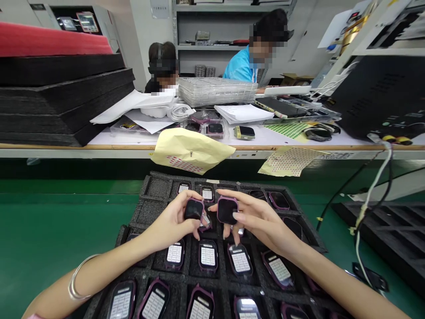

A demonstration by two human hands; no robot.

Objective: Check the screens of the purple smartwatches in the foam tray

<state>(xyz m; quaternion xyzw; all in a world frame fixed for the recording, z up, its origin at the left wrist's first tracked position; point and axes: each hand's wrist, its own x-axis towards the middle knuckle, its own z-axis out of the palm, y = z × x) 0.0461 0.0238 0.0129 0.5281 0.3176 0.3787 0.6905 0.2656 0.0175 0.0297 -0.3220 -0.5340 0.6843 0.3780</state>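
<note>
My left hand is closed on a purple-framed smartwatch body with a dark screen. Close beside it, my right hand grips a second purple smartwatch body, its screen also dark and facing me. Both are held just above a black foam tray divided into compartments. Several similar watch bodies lie in the tray, many with lit white screens, such as one watch below my left hand and another watch below my right. Part of the tray is hidden behind my hands and forearms.
A workbench runs behind the tray, with yellow sticker sheets hanging over its edge. Stacked black foam trays stand at left, clear plastic trays mid-bench. Cables hang at right. Two people sit beyond; one wears a blue top.
</note>
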